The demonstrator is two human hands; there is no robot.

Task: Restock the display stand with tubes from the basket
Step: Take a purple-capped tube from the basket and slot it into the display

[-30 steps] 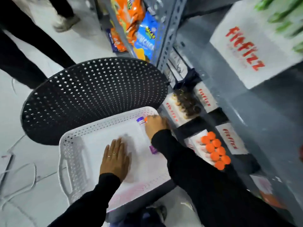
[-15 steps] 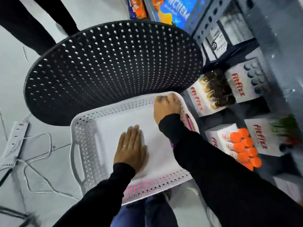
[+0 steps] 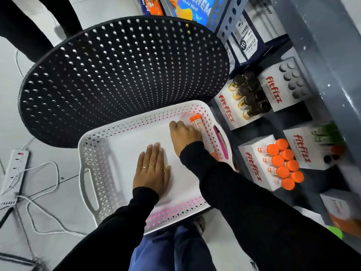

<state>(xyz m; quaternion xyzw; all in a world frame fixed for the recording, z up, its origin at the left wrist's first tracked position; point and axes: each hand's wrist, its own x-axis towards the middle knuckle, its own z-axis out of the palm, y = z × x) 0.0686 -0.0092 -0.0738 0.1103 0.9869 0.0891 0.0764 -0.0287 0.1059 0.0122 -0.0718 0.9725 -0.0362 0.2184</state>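
Orange-capped tube [image 3: 203, 133] in white basket [image 3: 97, 159] under right hand's [image 3: 185, 136] loose fingers; left hand [image 3: 151, 170] flat, empty.

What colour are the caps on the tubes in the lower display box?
Bright orange caps, clearest in the head view.

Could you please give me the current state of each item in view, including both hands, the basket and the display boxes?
White basket: nearly empty, floor mostly bare.
Orange-capped tube: lying along the basket's right wall.
Right hand: resting against that tube, grasp unclear.
Left hand: flat, palm down on the basket floor.
Orange-cap display box: filled with tubes.
Dark-cap display box: filled.
Grey-cap display box: filled.
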